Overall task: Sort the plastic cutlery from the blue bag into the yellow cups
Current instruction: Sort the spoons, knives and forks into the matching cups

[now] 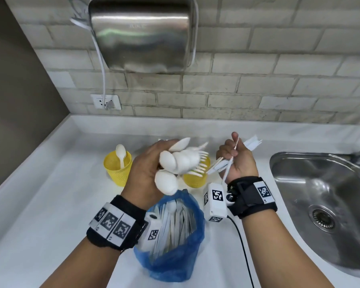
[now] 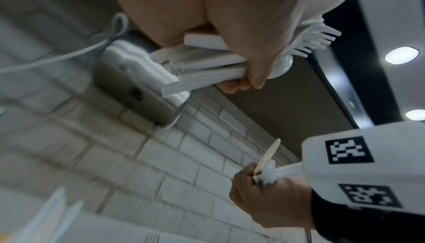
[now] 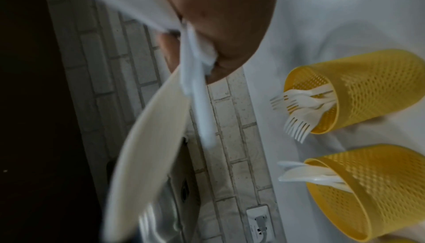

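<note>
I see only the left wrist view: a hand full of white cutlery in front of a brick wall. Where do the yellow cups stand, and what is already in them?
Observer: The right wrist view shows two cups side by side near the wall; the fork cup holds several forks.
Operator: And its neighbour?
Observer: The second cup holds what look like knives.
Operator: Is there any cup for spoons?
Observer: Yes. In the head view a third cup stands at the left with a single spoon in it.
</note>
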Demonstrator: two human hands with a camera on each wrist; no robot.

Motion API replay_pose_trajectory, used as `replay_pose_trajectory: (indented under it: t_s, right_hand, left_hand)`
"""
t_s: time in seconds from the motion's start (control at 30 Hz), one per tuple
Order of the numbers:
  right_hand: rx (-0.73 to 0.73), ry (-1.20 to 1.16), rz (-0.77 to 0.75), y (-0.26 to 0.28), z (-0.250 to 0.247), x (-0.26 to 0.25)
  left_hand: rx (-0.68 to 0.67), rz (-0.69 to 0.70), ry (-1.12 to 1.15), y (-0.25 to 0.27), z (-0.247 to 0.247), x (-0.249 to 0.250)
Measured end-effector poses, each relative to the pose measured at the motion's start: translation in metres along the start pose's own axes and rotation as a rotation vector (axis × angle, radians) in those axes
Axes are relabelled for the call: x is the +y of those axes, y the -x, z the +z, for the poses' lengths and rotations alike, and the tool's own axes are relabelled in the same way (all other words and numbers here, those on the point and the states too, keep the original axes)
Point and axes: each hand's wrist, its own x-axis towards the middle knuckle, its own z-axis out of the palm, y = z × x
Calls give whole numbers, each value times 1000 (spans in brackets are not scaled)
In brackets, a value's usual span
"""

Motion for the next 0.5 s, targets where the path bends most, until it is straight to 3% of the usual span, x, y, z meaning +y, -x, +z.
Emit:
replay_pose_trajectory:
  t_s: [0.1,0.2,0.27,0.4,0.5]
  right_hand:
    - [-15,6,-17,3,2,2]
    - [-32,35,-20,7,6,5]
    - [-14,51,-25,8,11,6]
    - [73,52,-163,7,22,8]
    - [130,53,-313,11,33,8]
  left_hand:
    - [-25,317,-322,-9,-4,6]
    - [1,377,-373,-12,-3,5]
    - [32,298,-269,-8,-1,-1]
    - [131,-114,47,-4,8,0]
    - [171,-306,106,-3,9,-4]
